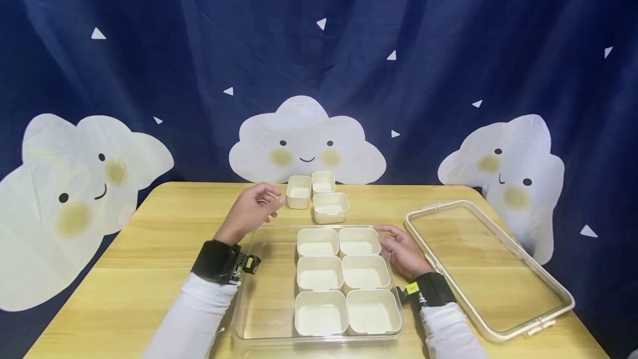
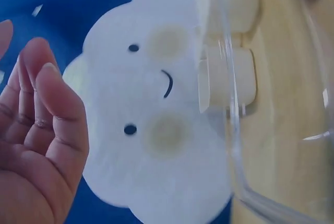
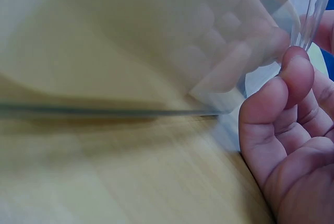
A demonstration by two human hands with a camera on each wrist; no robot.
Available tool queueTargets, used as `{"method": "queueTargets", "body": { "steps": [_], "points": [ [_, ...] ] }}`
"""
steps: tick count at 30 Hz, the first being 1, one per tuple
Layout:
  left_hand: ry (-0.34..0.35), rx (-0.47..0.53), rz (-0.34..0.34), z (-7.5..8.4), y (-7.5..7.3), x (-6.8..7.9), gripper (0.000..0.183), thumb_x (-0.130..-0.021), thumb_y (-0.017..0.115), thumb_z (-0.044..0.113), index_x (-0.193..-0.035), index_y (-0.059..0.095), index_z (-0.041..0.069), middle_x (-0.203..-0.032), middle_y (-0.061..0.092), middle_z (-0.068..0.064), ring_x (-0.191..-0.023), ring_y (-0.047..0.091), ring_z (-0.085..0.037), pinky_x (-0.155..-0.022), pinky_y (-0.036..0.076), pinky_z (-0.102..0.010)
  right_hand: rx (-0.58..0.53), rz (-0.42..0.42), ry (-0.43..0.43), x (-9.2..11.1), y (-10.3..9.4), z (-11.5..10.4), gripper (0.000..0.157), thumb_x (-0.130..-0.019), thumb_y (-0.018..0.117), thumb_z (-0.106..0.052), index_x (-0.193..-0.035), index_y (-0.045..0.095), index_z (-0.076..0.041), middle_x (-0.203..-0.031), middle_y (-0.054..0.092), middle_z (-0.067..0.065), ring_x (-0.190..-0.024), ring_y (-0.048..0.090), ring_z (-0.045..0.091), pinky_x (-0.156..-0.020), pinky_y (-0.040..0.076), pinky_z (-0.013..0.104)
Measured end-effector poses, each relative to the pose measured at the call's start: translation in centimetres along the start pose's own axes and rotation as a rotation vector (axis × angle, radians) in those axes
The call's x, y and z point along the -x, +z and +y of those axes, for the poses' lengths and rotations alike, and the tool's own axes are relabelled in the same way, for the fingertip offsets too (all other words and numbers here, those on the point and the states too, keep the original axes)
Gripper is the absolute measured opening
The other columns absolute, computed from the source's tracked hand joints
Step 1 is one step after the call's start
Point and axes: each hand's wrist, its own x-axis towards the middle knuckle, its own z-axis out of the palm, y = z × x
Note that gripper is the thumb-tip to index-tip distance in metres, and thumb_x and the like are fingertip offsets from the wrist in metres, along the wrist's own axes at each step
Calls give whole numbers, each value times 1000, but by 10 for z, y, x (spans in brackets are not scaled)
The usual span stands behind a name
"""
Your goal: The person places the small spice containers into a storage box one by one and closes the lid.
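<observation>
My left hand (image 1: pixel 254 209) hovers over the table's back left part with loosely bent fingers and nothing in them. Just to its right stand three small cream cups, the nearest being a narrow cup (image 1: pixel 299 195). In the left wrist view the palm and fingers (image 2: pixel 49 114) show bare. A clear plastic box (image 1: pixel 269 314) lies in front of me, its right part holding several cream cups (image 1: pixel 319 276) in two columns. Beside the box's far right corner is my right hand (image 1: pixel 406 251), fingertips (image 3: pixel 266 98) against the outside of its clear wall.
A clear lid with a cream frame (image 1: pixel 498 326) lies at the right on the wooden table (image 1: pixel 164 220). Behind the table hangs a dark blue curtain (image 1: pixel 199 43) with white clouds. Bare floor of the box (image 1: pixel 271 287) shows at its left.
</observation>
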Motion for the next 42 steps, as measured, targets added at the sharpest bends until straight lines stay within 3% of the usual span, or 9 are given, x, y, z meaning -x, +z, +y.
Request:
{"method": "queueTargets", "body": {
  "steps": [6, 13, 20, 23, 26, 30, 34, 38, 42],
  "points": [
    [-99, 234, 80, -17, -18, 20, 35, -95, 64, 18, -119, 52, -5, -92, 63, -6, -79, 63, -23, -66, 55, -31, 0, 7, -6, -2, 3, 3, 22, -99, 49, 0, -119, 56, -5, -93, 65, 1, -83, 59, 7, -82, 53, 24],
    [-212, 508, 167, -42, -32, 35, 21, -99, 58, 16, -112, 51, 2, -96, 56, -3, -81, 62, -12, -72, 55, -24, -29, 2, 21, -5, 9, 7, 23, -98, 50, -1, -121, 53, 0, -99, 67, 4, -91, 62, 11, -86, 52, 27],
    [-173, 700, 161, -53, -63, 46, 9, -97, 59, 12, -104, 56, 8, -95, 60, -3, -82, 66, -11, -75, 56, -24, -43, 14, 28, -7, 14, 11, 20, -99, 48, 1, -115, 57, -6, -96, 68, 3, -91, 62, 11, -86, 52, 28],
    [-162, 655, 198, -58, -70, 49, 6, -97, 60, 12, -101, 58, 9, -94, 60, -2, -81, 66, -11, -73, 56, -24, -14, 19, 12, -8, 12, 11, 20, -99, 50, 0, -115, 58, -8, -90, 67, 1, -85, 61, 9, -83, 53, 26],
    [-211, 574, 175, -67, -65, 46, 10, -97, 60, 14, -104, 56, 7, -98, 58, -2, -86, 65, -11, -77, 55, -26, 2, 22, -2, -6, 9, 9, 20, -99, 50, -1, -116, 58, -6, -88, 65, 0, -83, 60, 8, -82, 53, 25],
    [-291, 489, 31, -80, -46, 39, 35, -99, 56, 12, -128, 45, -5, -116, 54, -13, -94, 62, -14, -82, 54, -30, 18, 28, 5, 0, 5, 6, 20, -99, 50, -1, -118, 57, -6, -86, 62, -1, -83, 59, 8, -82, 53, 26],
    [-293, 438, -135, -92, -28, 34, 56, -98, 55, 7, -144, 28, -8, -136, 42, -30, -105, 58, -19, -84, 51, -30, 61, 87, 13, 5, 3, 3, 19, -98, 51, -3, -114, 59, -10, -75, 54, -4, -74, 54, 6, -79, 53, 24],
    [-278, 425, -212, -100, -19, 34, 61, -95, 59, 4, -146, 28, -8, -146, 33, -31, -122, 50, -29, -91, 46, -29, 65, 99, 20, 4, 3, 1, 19, -98, 52, -4, -114, 59, -11, -75, 55, -5, -76, 55, 6, -80, 53, 25],
    [-272, 455, -227, -107, -18, 36, 58, -96, 56, 2, -145, 28, -10, -149, 29, -30, -134, 37, -38, -103, 38, -36, 39, 76, 38, 0, 3, -3, 19, -99, 51, -3, -114, 58, -12, -87, 64, -2, -83, 60, 7, -82, 53, 26]
  ]
}}
